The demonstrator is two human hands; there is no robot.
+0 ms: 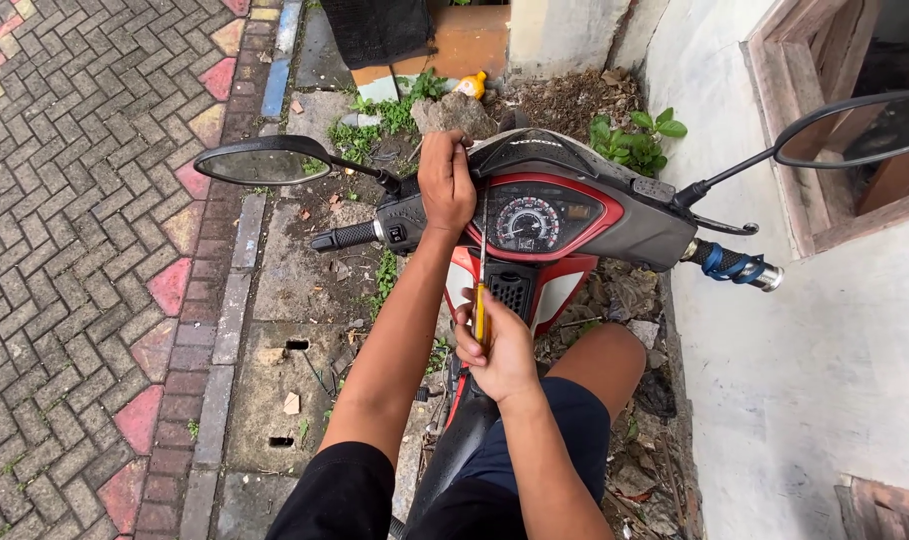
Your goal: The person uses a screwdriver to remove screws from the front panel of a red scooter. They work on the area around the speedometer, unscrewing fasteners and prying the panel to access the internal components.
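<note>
Outdoors, on a cracked concrete strip [274, 300] between herringbone brick paving [84, 200] and a white wall [824, 360]: one red and grey motorbike [564, 215], seen from the seat.

Ground: concrete broken, littered with dry leaves and small stones; weeds ahead of the motorbike's front; a yellow bottle [471, 86] lying beyond them. Painted kerb bricks, red and blue, to the left of the motorbike. Wooden window frame [804, 130] set in the wall, right of the motorbike.

Motorbike fittings: round speedometer [527, 220] at centre of the dash; two black mirrors, left mirror [264, 160] and right mirror [859, 130]; black left grip [346, 236]; right grip [736, 266] wrapped in blue.

Left hand [446, 185]: laid over the handlebar cover just left of the speedometer, fingers curled down on it, resting rather than gripping.

Right hand [494, 345]: below the speedometer, fingers closed round the yellow handle of a screwdriver [482, 280]. Shaft runs upward, tip at the dash edge beside the left hand; exact contact point too small to tell.

Person: dark shorts, bare knee right of the motorbike's body.
</note>
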